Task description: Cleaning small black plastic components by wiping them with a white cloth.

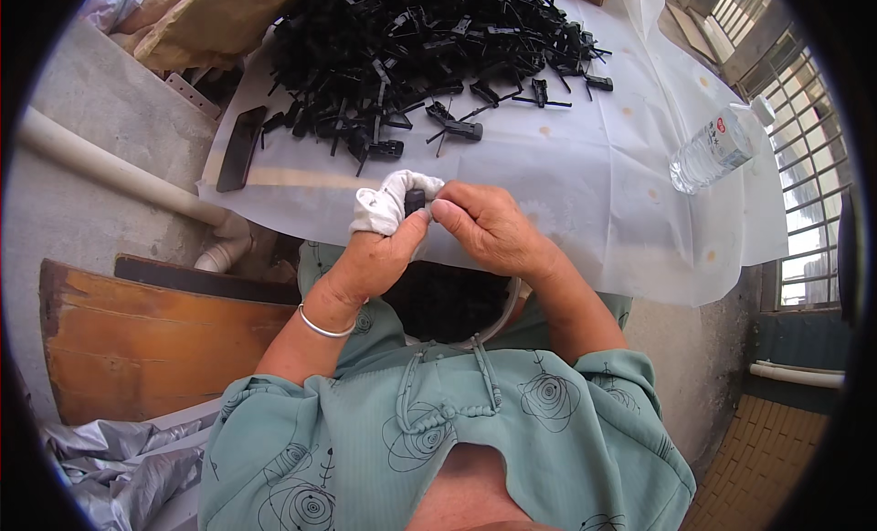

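My left hand (382, 234), its fingers wrapped in a white cloth glove (373, 210) and its thumb bare, grips a small black plastic part (415, 200). Close against it, my bare right hand (489, 222) has thumb and forefinger pinched together at the part's right side. Whatever lies between those right fingertips is too small to make out. Both hands are over the near edge of the table. Beyond them a large heap of black plastic parts (429, 56) with thin sticking-out legs covers the far side, several loose ones lying at its near edge.
A white plastic sheet (603, 202) covers the table. At its left edge lies a dark phone (241, 149); a clear water bottle (713, 152) leans at the right. Below my hands, a tub (504, 319) holds a black mass. A brown wooden panel (155, 339) stands at left.
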The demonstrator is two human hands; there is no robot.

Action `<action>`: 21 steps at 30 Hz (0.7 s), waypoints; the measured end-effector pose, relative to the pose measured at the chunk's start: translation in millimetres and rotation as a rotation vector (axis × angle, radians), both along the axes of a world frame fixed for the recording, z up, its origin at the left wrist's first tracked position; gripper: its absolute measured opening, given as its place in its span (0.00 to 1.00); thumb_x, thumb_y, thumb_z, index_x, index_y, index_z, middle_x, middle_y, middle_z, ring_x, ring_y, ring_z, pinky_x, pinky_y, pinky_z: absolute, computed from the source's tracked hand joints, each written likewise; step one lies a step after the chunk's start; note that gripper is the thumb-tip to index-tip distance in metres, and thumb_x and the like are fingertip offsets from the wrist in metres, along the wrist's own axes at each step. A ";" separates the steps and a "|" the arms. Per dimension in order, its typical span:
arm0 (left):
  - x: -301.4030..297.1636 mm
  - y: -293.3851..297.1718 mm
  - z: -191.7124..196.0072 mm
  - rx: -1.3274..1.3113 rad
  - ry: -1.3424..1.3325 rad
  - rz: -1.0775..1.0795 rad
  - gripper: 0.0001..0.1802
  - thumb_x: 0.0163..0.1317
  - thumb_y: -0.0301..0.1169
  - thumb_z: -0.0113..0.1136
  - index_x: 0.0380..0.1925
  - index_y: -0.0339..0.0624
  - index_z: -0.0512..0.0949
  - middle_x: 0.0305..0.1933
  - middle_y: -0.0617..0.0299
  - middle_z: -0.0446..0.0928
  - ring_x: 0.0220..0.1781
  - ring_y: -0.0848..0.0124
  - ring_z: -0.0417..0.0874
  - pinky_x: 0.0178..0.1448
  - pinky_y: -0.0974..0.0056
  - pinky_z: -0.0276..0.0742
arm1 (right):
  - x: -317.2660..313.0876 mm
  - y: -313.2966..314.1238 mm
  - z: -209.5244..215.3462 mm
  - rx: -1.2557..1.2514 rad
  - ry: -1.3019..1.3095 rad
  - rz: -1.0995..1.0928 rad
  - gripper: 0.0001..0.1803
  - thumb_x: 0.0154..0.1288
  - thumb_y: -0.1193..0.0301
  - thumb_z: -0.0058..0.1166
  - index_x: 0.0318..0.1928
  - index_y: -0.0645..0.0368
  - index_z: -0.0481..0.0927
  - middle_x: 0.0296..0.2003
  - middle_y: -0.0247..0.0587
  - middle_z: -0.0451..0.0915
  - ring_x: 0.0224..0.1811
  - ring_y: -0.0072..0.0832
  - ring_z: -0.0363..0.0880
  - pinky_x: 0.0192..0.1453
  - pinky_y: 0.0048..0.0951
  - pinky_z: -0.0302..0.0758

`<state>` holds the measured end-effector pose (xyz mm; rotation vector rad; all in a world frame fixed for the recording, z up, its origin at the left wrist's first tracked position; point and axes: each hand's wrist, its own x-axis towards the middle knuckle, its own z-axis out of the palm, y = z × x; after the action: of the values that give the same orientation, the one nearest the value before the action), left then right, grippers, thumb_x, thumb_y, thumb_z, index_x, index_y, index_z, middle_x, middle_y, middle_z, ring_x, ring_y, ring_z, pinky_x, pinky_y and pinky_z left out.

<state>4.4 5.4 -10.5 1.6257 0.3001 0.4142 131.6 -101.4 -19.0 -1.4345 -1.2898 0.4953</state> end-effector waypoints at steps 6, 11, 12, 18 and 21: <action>3.8 -2.0 -2.1 0.649 0.014 0.040 0.12 0.55 0.22 0.46 0.41 0.34 0.67 0.35 0.52 0.72 0.37 0.61 0.74 0.44 0.64 0.70 | -2.9 6.8 -10.4 -0.067 -0.052 -0.020 0.11 0.63 0.71 0.47 0.26 0.65 0.72 0.19 0.49 0.70 0.19 0.38 0.65 0.27 0.33 0.66; -8.8 0.6 6.5 0.567 0.106 -0.002 0.16 0.56 0.26 0.51 0.44 0.33 0.69 0.40 0.48 0.74 0.43 0.55 0.75 0.49 0.62 0.71 | 9.0 8.7 -0.2 -0.112 -0.101 0.026 0.11 0.62 0.70 0.48 0.27 0.65 0.73 0.19 0.49 0.70 0.20 0.39 0.66 0.27 0.34 0.66; -11.1 2.7 7.2 0.589 0.112 -0.032 0.17 0.56 0.28 0.53 0.45 0.33 0.69 0.41 0.48 0.74 0.45 0.55 0.76 0.51 0.61 0.71 | 16.3 11.1 3.3 -0.093 -0.160 -0.007 0.11 0.62 0.69 0.48 0.27 0.66 0.73 0.19 0.50 0.71 0.20 0.40 0.66 0.28 0.34 0.66; -11.5 21.2 0.6 0.656 0.085 -0.025 0.15 0.60 0.30 0.51 0.46 0.33 0.72 0.43 0.51 0.76 0.45 0.60 0.77 0.49 0.64 0.73 | 55.2 38.6 -20.3 -0.363 -0.651 -0.634 0.12 0.58 0.66 0.54 0.40 0.59 0.75 0.26 0.46 0.77 0.28 0.41 0.76 0.32 0.37 0.72; -9.4 25.3 -0.1 0.045 0.289 0.114 0.13 0.64 0.30 0.46 0.45 0.34 0.72 0.43 0.55 0.77 0.38 0.69 0.80 0.39 0.68 0.75 | 50.9 36.1 -19.7 -0.384 -0.621 -0.499 0.14 0.56 0.67 0.55 0.43 0.56 0.75 0.28 0.44 0.78 0.28 0.40 0.77 0.33 0.38 0.73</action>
<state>-5.1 30.7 -10.6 1.7188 0.6069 0.2724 182.5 -65.3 -38.7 -2.2719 -1.2686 -0.0629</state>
